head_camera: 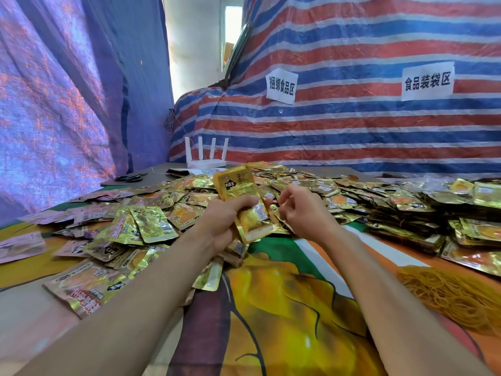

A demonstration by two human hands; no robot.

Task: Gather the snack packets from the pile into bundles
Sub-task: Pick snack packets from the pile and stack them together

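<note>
Stack of gold packets [237, 185] stands upright in my left hand [225, 215], fingers curled round its middle, over the pile [352, 196]; my right hand [303, 210] is just beside it, fingers curled, can't tell if it's pinching anything; rubber bands [447, 297] heaped off right

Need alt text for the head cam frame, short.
A person's left hand grips a stack of gold snack packets, the right hand curled close beside it. A pile of loose packets spreads behind them; yellow rubber bands lie at right, a white router at the back.
</note>
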